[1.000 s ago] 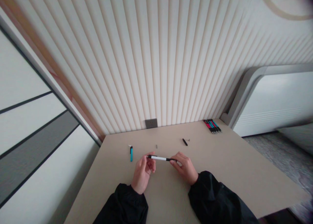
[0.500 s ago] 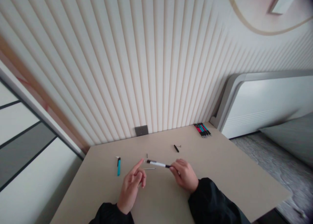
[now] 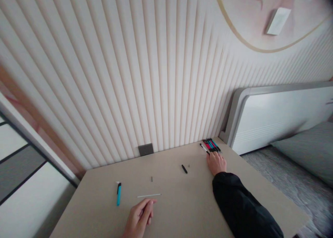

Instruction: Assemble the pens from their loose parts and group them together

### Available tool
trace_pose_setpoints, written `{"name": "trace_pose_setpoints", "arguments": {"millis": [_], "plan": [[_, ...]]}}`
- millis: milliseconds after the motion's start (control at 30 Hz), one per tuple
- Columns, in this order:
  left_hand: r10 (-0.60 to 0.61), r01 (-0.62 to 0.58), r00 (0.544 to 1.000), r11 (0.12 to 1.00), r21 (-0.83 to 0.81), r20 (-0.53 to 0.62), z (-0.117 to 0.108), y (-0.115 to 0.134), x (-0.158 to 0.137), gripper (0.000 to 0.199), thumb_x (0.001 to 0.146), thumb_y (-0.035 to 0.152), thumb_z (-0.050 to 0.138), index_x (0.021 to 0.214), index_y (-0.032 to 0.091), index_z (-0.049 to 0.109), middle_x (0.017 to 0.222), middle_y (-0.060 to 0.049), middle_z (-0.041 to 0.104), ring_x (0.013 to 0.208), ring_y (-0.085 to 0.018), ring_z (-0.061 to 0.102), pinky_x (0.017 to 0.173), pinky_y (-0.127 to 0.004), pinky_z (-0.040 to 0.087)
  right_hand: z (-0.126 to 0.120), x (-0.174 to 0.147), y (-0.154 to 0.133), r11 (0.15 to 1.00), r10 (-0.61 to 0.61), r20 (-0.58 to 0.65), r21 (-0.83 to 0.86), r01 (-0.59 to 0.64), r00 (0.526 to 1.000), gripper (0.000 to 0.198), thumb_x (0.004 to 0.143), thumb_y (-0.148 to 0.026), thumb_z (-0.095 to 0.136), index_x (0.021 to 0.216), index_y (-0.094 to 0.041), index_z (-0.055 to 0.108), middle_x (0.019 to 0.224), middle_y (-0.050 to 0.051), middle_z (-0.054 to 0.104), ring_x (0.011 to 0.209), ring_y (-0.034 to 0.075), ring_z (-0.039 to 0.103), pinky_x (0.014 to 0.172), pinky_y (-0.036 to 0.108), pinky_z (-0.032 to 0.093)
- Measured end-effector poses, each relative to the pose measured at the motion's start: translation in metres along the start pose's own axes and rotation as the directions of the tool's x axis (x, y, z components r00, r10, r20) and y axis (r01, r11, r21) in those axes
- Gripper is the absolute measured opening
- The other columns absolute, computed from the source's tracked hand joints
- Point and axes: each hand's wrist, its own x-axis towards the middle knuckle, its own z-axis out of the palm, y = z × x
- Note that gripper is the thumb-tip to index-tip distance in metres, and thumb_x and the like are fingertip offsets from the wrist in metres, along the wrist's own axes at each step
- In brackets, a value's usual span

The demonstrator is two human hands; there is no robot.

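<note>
Right hand (image 3: 216,162) grip clamps one white pen (image 3: 204,148) (beside several pens (image 3: 212,144)); left hand (image 3: 139,219) loose.

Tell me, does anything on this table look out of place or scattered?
Yes. Loose pen parts lie apart mid-table: a thin refill near the left hand, a blue barrel, a black piece and a tiny part. The right hand holds a white pen beside the tidy pen row.

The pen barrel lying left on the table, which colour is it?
Blue pen barrel with a black top, in the head view.
</note>
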Motion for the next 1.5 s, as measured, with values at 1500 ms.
{"name": "trace_pose_setpoints", "arguments": {"millis": [1500], "plan": [[0.516, -0.013, 0.806, 0.509, 0.861, -0.292, -0.088, -0.018, 0.024, 0.029, 0.091, 0.032, 0.044, 0.101, 0.016, 0.065, 0.090, -0.011, 0.065, 0.088, -0.025, 0.059, 0.082, -0.039, 0.046, -0.003, -0.021, -0.021, 0.864, -0.168, -0.350, 0.398, 0.309, 0.921, 0.032, 0.092, -0.031, 0.041, 0.101, -0.014, 0.067, 0.084, 0.010, 0.064, 0.081, 0.021, 0.057, 0.079, 0.032, 0.039]]}}
